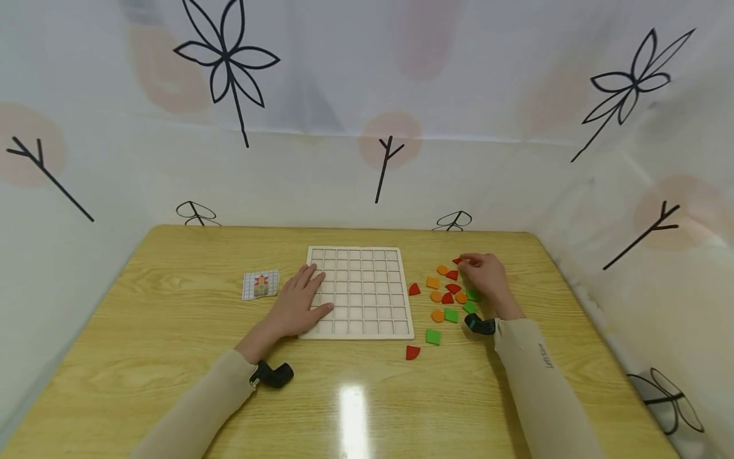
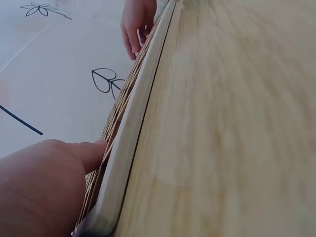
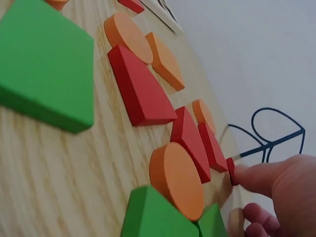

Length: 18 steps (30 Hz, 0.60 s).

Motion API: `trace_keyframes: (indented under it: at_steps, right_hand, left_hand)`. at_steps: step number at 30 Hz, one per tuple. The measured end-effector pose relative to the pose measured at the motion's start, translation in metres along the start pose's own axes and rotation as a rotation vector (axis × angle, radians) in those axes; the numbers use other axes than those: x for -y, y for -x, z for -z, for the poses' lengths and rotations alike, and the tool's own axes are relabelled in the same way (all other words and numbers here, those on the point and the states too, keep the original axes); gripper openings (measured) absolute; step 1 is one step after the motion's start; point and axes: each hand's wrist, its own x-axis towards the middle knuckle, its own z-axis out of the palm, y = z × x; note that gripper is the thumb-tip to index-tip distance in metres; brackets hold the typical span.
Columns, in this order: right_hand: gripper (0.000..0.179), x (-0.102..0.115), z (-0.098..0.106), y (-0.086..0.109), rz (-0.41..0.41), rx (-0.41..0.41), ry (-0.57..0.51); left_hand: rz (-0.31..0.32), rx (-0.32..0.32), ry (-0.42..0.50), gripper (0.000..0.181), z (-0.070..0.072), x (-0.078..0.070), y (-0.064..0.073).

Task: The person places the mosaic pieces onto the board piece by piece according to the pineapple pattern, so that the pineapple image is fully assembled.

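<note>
My left hand (image 1: 295, 306) lies with spread, straight fingers across the left edge of a pale wooden grid board (image 1: 355, 338). Its thumb touches the board's rim (image 2: 116, 182) in the left wrist view. At the right, my right hand (image 1: 487, 278) pinches a red fan-shaped piece (image 3: 231, 171) at the far end of a group of loose pieces; its fingers partly hide that piece. Beside this hand lie other red fan-shaped pieces (image 1: 453, 289), orange discs (image 1: 436, 296), an orange square (image 1: 432, 282) and green squares (image 1: 451, 315).
A small card (image 1: 260, 285) printed with a coloured pattern on a grid lies left of the board. One red piece (image 1: 413, 352) and a green square (image 1: 432, 337) sit nearer the front. White patterned cloth (image 1: 321, 178) stands behind the wooden table (image 1: 172, 319) and at its sides.
</note>
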Motion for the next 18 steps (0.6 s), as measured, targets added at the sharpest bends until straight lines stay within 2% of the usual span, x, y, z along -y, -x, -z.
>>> trace_keyframes:
  at_steps: [9, 18]
  right_hand:
    - [0.038, 0.0088, -0.0049, 0.0007, -0.098, -0.007, 0.001]
    - [0.028, 0.0104, -0.0028, 0.0028, -0.112, -0.074, -0.06]
  left_hand:
    - [0.0, -0.025, 0.012, 0.074, -0.0032, 0.0048, 0.0013]
    - [-0.027, -0.015, 0.015, 0.074, -0.0007, 0.006, 0.0027]
